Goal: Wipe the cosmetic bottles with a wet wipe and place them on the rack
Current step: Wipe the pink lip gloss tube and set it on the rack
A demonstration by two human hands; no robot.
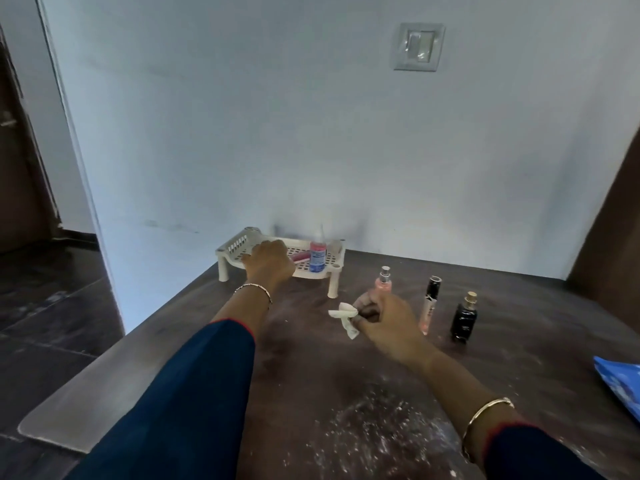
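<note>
Biggest risk imo: the left hand (268,261) is right over the rack (235,245), just beside the blue-label bottle (317,254) standing on it. A careless pull-back could knock that onto the pink tube (300,256) lying next to it. Can't tell if those fingers hold anything, the hand hides them. The right hand (384,318) pinches the crumpled wipe (344,315) over the bench (311,375), fingers curled. Three bottles stand on the bench, probably not wiped yet: the pink spray (383,282) just behind the right hand, and the tall one (429,303) and black one (464,318) to its right. All narrow, so easy to tip when reaching.
</note>
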